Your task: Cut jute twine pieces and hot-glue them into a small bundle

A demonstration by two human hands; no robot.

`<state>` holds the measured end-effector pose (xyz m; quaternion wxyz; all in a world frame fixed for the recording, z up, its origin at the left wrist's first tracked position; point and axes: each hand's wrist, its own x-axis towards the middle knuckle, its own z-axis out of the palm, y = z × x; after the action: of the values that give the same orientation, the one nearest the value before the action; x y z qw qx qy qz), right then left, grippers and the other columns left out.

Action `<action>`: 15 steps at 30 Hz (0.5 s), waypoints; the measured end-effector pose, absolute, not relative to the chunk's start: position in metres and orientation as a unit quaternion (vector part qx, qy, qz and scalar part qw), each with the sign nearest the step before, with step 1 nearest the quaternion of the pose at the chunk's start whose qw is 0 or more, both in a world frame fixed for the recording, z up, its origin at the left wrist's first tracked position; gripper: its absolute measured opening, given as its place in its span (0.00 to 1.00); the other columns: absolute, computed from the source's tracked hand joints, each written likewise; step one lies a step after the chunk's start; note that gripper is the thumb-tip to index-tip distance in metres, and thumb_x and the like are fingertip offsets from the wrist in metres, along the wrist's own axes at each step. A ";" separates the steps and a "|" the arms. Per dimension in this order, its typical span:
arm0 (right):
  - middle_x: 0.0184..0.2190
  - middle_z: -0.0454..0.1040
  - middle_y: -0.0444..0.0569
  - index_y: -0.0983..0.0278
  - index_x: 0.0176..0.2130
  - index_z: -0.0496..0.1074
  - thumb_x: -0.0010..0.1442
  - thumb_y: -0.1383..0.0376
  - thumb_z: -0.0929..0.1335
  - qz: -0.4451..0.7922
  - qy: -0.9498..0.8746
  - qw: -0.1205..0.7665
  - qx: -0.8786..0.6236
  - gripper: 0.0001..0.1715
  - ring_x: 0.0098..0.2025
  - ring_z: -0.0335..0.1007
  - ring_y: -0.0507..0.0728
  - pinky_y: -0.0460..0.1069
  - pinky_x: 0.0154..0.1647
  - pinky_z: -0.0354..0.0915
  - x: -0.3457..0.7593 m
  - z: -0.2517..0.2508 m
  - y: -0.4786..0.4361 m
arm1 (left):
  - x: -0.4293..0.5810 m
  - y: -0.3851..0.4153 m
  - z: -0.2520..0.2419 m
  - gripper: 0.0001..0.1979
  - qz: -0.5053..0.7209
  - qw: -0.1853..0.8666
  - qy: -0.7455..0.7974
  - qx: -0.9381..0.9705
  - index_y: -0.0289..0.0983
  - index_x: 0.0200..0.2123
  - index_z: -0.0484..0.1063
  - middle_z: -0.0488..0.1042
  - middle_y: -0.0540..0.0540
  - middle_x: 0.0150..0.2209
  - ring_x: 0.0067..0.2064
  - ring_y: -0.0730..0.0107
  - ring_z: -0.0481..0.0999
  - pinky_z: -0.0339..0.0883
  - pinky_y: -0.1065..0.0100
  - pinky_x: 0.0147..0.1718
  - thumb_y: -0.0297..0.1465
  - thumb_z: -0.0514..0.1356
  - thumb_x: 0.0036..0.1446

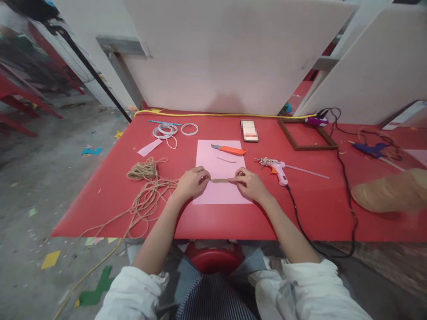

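My left hand (191,183) and my right hand (249,185) pinch opposite ends of a short twisted piece of jute twine (219,181), just above a pink paper sheet (207,155). A thinner strand of twine (226,160) lies on the sheet, below an orange utility knife (229,150). To the right of my right hand rests a pink hot glue gun (278,171), with a glue stick (307,171) alongside. Left of my left hand, a loose bundle of jute twine (143,170) spreads across the table.
The red table (300,218) holds white rings (166,131), a pixelated phone (249,130), a wooden frame (307,135), and a blue glue gun (373,150). A blurred tan object (390,191) enters at right. Black and yellow cables cross the table. White panels stand behind.
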<state>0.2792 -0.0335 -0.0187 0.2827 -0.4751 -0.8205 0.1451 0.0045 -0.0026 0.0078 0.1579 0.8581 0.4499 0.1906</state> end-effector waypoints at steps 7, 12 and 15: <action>0.38 0.72 0.49 0.54 0.46 0.84 0.60 0.76 0.66 0.158 -0.818 0.298 -0.465 0.24 0.36 0.70 0.53 0.48 0.38 0.64 0.280 -0.018 -0.034 | 0.004 -0.003 0.008 0.09 0.195 0.153 0.449 0.858 0.39 0.38 0.80 0.78 0.46 0.38 0.38 0.65 0.77 0.65 0.67 0.36 0.28 0.58 0.61; 0.38 0.73 0.48 0.54 0.45 0.84 0.61 0.75 0.66 0.157 -0.815 0.309 -0.465 0.23 0.35 0.70 0.52 0.48 0.38 0.64 0.281 -0.018 -0.033 | 0.005 -0.003 0.009 0.09 0.196 0.162 0.448 0.857 0.39 0.37 0.80 0.78 0.46 0.38 0.37 0.66 0.76 0.64 0.67 0.36 0.28 0.59 0.61; 0.38 0.73 0.48 0.54 0.44 0.84 0.61 0.75 0.66 0.163 -0.811 0.311 -0.468 0.22 0.36 0.70 0.53 0.48 0.39 0.64 0.281 -0.018 -0.033 | 0.005 -0.004 0.009 0.09 0.198 0.166 0.449 0.855 0.39 0.40 0.80 0.78 0.46 0.37 0.36 0.66 0.76 0.64 0.68 0.35 0.28 0.58 0.62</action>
<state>0.2813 -0.0334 -0.0183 0.3113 -0.4678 -0.8110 0.1629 0.0049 -0.0037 0.0093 0.1660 0.8552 0.4493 0.1983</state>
